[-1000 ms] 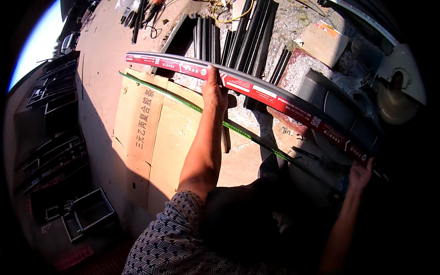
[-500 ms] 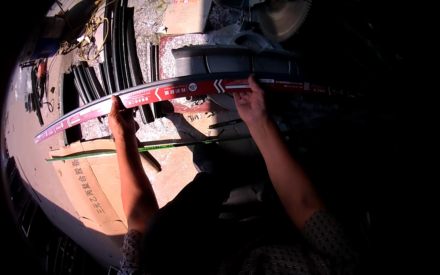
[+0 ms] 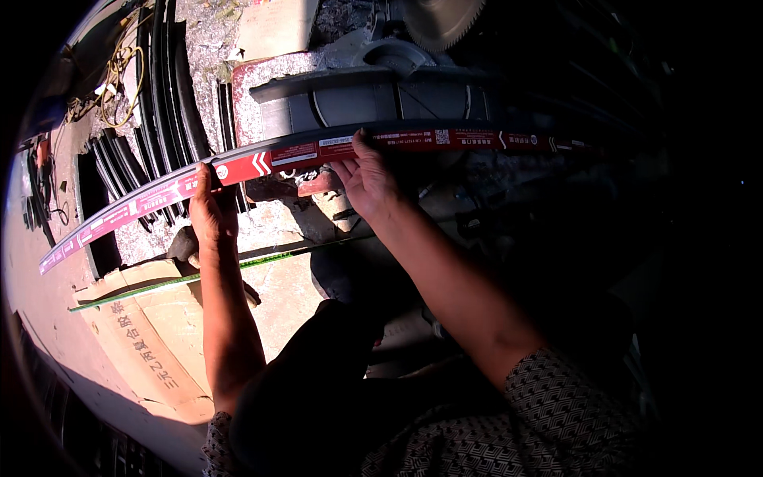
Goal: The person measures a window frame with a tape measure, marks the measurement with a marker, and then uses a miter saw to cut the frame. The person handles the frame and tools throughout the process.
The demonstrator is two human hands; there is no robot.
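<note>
A long, narrow profile bar with red printed film crosses in front of me, its left end lower and in sunlight, its right end fading into shadow. My left hand grips the lower edge, thumb on the film near a round emblem. Farther right, my right hand pinches the bar with its thumb on the front face; part of its fingers is behind the bar. Beneath the bar, a thin green strip runs behind my left forearm, over a flat cardboard sheet.
Bundles of black strips lie at the far left beside a yellow cable. A toothed circular saw blade is at the far side, above a grey machine base. Deep shadow hides the right side.
The bar has shifted left through my left hand, so its emblem is now close to that thumb. My right hand has come nearer to my left. The view has turned slightly.
</note>
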